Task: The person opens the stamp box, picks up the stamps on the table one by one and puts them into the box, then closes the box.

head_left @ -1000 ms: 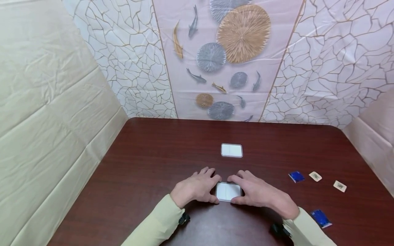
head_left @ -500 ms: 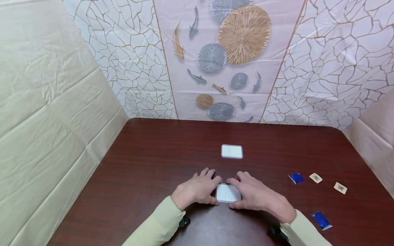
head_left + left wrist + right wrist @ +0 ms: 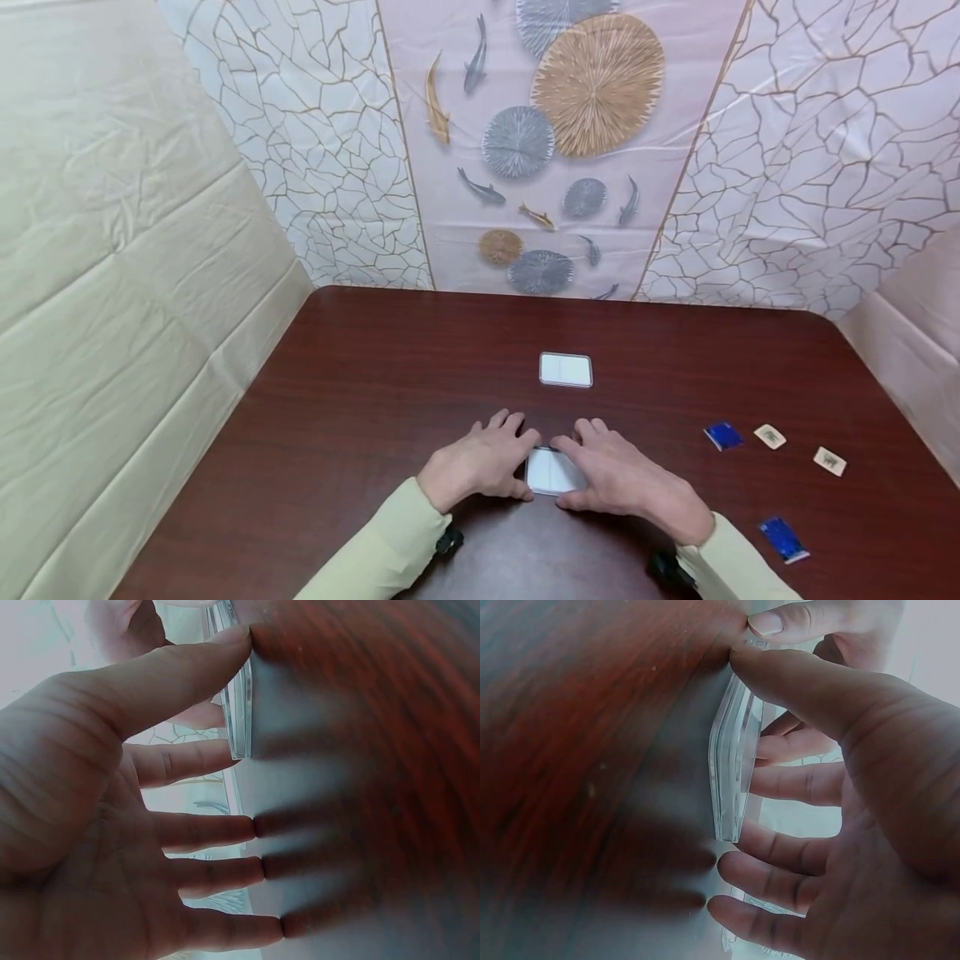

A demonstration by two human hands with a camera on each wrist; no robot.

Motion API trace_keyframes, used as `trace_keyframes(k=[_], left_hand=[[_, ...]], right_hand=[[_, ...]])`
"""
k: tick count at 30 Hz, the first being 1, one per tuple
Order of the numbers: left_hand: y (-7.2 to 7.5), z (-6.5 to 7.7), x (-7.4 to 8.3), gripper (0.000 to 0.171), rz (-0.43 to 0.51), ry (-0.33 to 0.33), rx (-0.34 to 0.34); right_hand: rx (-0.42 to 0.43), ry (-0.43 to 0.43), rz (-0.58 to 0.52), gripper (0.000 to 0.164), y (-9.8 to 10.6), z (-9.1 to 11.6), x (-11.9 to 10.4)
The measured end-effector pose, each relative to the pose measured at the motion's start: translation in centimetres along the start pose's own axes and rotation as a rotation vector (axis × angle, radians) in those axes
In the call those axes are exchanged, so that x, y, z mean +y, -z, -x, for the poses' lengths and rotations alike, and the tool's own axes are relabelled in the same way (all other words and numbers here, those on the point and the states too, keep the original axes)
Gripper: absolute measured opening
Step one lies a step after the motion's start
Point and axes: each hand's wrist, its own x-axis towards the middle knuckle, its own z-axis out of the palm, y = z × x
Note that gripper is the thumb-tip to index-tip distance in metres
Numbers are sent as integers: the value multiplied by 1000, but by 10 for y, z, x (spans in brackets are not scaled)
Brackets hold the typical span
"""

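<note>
A flat clear plastic case (image 3: 553, 472) with a white inside lies on the table near the person. The left hand (image 3: 480, 458) grips its left end, thumb on the near edge and index finger on the far edge. At the other end, the right hand (image 3: 628, 475) holds the case in the same way and covers its right side. In the left wrist view the remaining fingers (image 3: 206, 831) spread past the case, their tips touching the table. The right wrist view shows the layered clear edge of the case (image 3: 727, 757) close to the tabletop.
A similar clear case (image 3: 566, 370) lies farther back on the dark red table (image 3: 360, 375). To the right are a blue packet (image 3: 723, 435), two small cream tiles, one farther left (image 3: 770, 436) and one farther right (image 3: 830, 461), and another blue packet (image 3: 784, 540). Patterned cloth (image 3: 360, 167) hangs behind.
The right hand has shifted slightly left along the near case and covers more of it. The left hand and the objects on the table stay about where they were.
</note>
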Motion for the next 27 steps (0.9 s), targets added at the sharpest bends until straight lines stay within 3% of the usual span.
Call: trace_keyframes(k=[27], left_hand=[[-2,-2,0,59,-6,-17,11]], right_hand=[[16,-3,-35,56,-3,0,1]])
